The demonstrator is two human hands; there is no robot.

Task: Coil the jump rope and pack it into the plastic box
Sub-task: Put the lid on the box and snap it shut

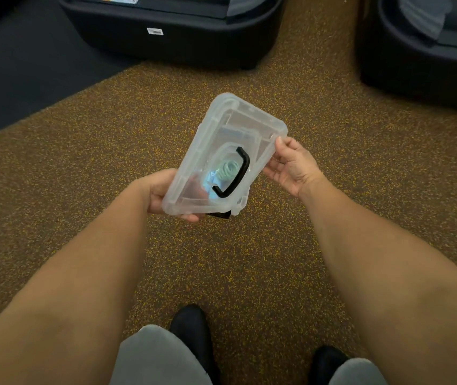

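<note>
I hold a clear plastic box [249, 123] in the air above the floor, its lid on top and tilted toward me. A black handle [235, 173] sits on the lid. Through the clear plastic a pale green coil of jump rope [226, 169] shows inside, with something light blue beside it. My left hand [160, 194] grips the box's near left corner from below. My right hand [291, 165] pinches the right edge of the lid with thumb and fingertips. A black latch [220, 214] shows under the near end.
Brown speckled carpet [249, 259] covers the floor, with a dark mat [27, 79] at the far left. Two large black machine bases [171, 31] [427, 43] stand at the far side. My grey trouser legs and black shoes [191, 329] are at the bottom.
</note>
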